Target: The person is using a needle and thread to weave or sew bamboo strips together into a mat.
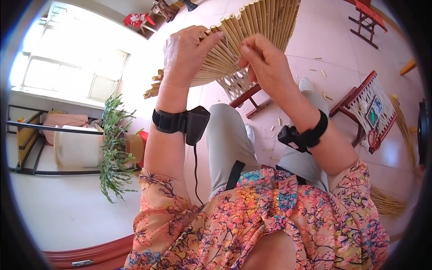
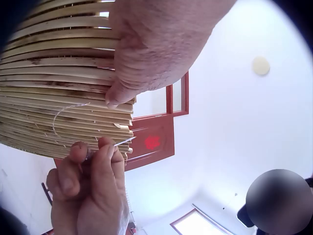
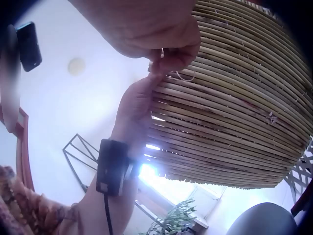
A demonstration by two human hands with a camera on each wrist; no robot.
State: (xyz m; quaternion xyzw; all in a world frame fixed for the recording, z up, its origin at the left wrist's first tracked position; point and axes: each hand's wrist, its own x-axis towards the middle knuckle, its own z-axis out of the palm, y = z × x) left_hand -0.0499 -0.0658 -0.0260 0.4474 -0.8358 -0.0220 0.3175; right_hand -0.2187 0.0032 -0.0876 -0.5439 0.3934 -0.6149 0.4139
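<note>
A fan-like mat of thin straw-coloured stalks [image 1: 265, 22], stitched in rows with thread, is held up at the top of the head view. The left hand [image 1: 182, 54] grips its near edge, thumb on one face. Just right of it, the right hand [image 1: 270, 63] has its fingers curled close to the stalks. In the left wrist view the right hand [image 2: 93, 186] pinches a thin needle [image 2: 125, 141], and a pale thread [image 2: 55, 120] loops across the stalks [image 2: 58, 76]. The right wrist view shows both hands meeting at the mat's edge, with the thread [image 3: 186, 78] beside the fingers.
Below the mat stands a low stool with a woven seat [image 1: 236, 85]. Another stool at the right holds a phone [image 1: 375, 111] and red-handled scissors [image 1: 373, 138]. Stalk scraps lie on the tiled floor [image 1: 297, 117]. A potted plant [image 1: 118, 148] stands at the left.
</note>
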